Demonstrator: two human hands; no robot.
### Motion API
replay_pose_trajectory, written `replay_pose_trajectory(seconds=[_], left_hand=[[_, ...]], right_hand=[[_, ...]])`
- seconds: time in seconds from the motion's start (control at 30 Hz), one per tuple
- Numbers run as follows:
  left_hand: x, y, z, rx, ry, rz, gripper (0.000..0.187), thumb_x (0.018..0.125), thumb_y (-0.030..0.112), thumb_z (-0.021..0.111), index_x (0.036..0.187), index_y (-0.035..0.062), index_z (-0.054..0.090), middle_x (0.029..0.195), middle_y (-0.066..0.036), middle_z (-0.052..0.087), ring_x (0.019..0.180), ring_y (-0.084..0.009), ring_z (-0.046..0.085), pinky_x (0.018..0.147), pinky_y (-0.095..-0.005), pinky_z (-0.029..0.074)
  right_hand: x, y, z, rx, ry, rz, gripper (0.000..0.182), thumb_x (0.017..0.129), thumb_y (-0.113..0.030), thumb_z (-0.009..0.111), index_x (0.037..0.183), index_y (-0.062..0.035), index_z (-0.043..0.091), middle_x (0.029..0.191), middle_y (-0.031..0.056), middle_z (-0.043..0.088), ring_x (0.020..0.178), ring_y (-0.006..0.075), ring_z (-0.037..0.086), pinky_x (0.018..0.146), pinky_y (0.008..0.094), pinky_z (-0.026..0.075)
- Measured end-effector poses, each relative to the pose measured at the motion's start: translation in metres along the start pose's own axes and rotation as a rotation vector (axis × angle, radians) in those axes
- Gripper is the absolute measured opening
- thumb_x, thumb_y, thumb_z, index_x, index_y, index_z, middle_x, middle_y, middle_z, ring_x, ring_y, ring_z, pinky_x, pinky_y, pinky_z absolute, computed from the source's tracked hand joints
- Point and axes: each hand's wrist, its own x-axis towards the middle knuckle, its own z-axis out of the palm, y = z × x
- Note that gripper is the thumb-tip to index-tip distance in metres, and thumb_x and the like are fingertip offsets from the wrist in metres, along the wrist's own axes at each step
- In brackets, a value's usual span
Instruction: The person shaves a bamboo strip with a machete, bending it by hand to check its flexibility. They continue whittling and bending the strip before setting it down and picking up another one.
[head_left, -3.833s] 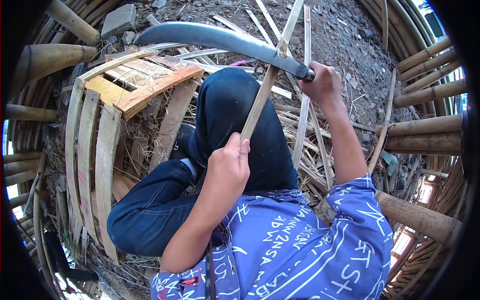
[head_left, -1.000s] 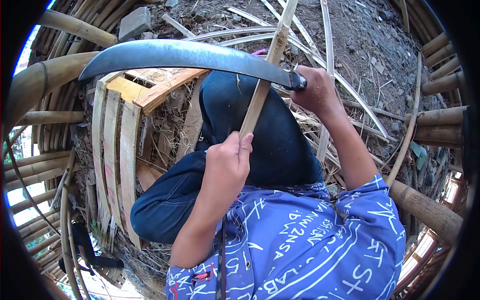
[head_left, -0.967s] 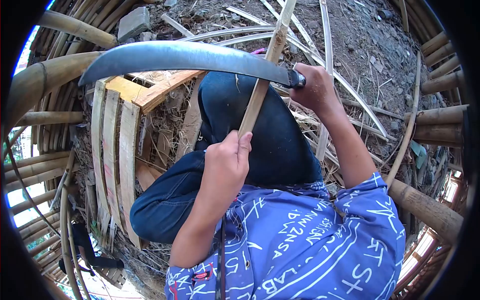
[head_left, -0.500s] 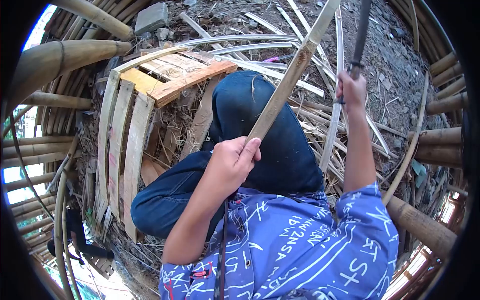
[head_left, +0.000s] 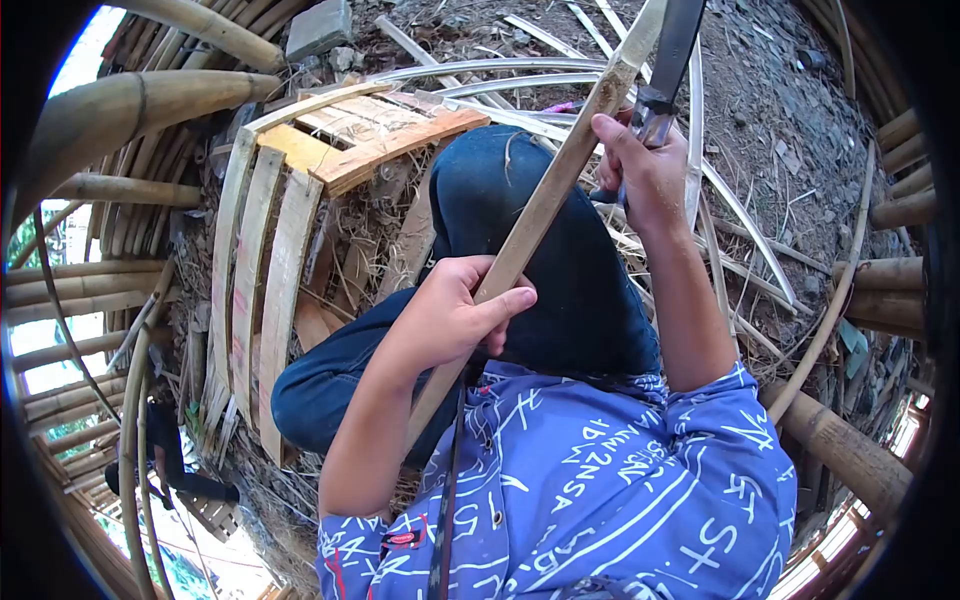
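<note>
My left hand (head_left: 462,315) is closed around a long split bamboo strip (head_left: 555,205) that slants up across my raised knee. The strip's lower end passes behind my left wrist toward my lap. In my right hand (head_left: 648,180) is a machete (head_left: 682,50), its dark blade pointing up and away from me. The blade lies close alongside the strip's pale, shaved far end, and my right thumb reaches to the strip's edge.
A low wooden slatted crate (head_left: 400,140) stands left of my knee. Pale bamboo strips (head_left: 745,215) and shavings litter the ground ahead. Thick bamboo poles (head_left: 840,435) frame both sides. Another person (head_left: 175,455) is at the lower left, and a grey block (head_left: 318,28) lies beyond the crate.
My right hand has brought the machete left, up against the strip's upper part. My left hand has turned slightly on the strip, and more of its lower end shows.
</note>
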Motion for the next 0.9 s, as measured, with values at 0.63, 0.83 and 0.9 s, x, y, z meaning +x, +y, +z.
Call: replay_pose_trajectory(seconds=[0.63,0.83,0.9], left_hand=[[-0.065,-0.072,-0.041,0.061,0.076,0.085,0.026,0.094,0.025,0.054,0.086,-0.0001,0.057,0.071,-0.001,0.059,0.066,-0.008,0.052,0.062,-0.0244,0.042],[-0.056,-0.062,-0.069,0.173,0.06,0.181,0.034,0.096,0.031,0.051,0.107,-0.0007,0.059,0.091,-0.008,0.064,0.086,-0.0126,0.058,0.078,-0.0273,0.047],[-0.081,-0.06,-0.085,0.14,0.075,0.07,0.044,0.092,0.032,0.058,0.122,0.0016,0.053,0.101,-0.01,0.063,0.095,-0.0154,0.058,0.084,-0.029,0.045]], right_hand=[[0.04,-0.035,0.016,0.011,0.293,-0.321,0.019,0.08,-0.007,0.07,0.091,0.0021,0.058,0.061,0.0051,0.055,0.046,0.0092,0.049,0.042,0.0215,0.041],[0.07,-0.027,-0.001,-0.102,0.355,-0.359,0.019,0.08,-0.012,0.071,0.088,0.0001,0.058,0.065,0.0065,0.061,0.048,0.009,0.054,0.042,0.0213,0.044],[0.074,-0.025,-0.006,-0.132,0.425,-0.325,0.019,0.08,-0.012,0.072,0.088,-0.0009,0.058,0.066,0.006,0.061,0.048,0.0088,0.054,0.043,0.0211,0.042]])
